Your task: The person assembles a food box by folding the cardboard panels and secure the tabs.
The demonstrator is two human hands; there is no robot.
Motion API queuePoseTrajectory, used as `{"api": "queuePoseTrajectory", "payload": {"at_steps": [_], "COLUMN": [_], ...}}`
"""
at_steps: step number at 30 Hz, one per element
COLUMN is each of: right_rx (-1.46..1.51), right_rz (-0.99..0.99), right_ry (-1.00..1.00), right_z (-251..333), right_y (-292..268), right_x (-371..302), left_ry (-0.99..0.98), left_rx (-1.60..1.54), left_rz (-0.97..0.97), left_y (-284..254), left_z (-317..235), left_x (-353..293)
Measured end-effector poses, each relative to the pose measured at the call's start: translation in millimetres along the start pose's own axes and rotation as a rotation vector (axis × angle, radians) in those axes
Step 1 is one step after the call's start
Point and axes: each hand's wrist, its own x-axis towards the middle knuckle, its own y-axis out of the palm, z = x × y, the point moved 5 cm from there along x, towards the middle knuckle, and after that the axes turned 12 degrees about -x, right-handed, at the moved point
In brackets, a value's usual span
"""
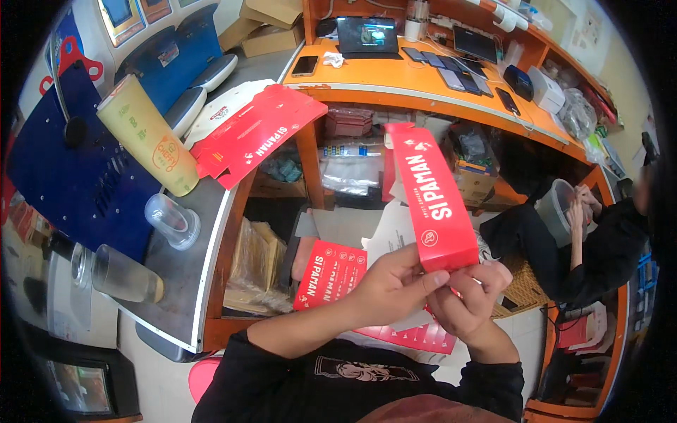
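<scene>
A red cardboard box [431,180] with white printing stands up in front of me, partly folded, its far end with flaps sticking out. My left hand [391,289] is closed on the box's lower left side, the thumb lying across the near end. From the right, my right hand [469,296] pinches the same near end with bent fingers. Below and left of the box, flat red cardboard blanks [330,271] lie low near my lap, partly covered by my left forearm. Another unfolded red and white blank [261,130] rests on the grey counter to the left.
The grey counter [189,278] also bears a tall yellow cup [148,134], a clear plastic dome [175,222] and a clear cup [127,275]. An orange desk [381,77] at the back holds a tablet [368,37] and several phones. At right, another person's hands grip a grey bucket [556,211].
</scene>
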Motion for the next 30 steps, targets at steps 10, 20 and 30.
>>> {"api": "queuePoseTrajectory", "payload": {"at_steps": [10,20,30], "right_rx": [0.423,0.443,1.811], "right_rz": [0.119,0.326,0.334], "right_ry": [0.055,-0.171,0.979], "right_z": [-36,-24,-81], "right_y": [8,15,93], "right_x": [3,3,-32], "left_ry": [-0.098,-0.447,-0.267], "left_rx": [0.424,0.365,-0.101], "left_rz": [0.300,0.503,0.234], "left_y": [1,-9,-32], "left_z": [-39,-31,-41], "left_x": [-18,-33,77]}}
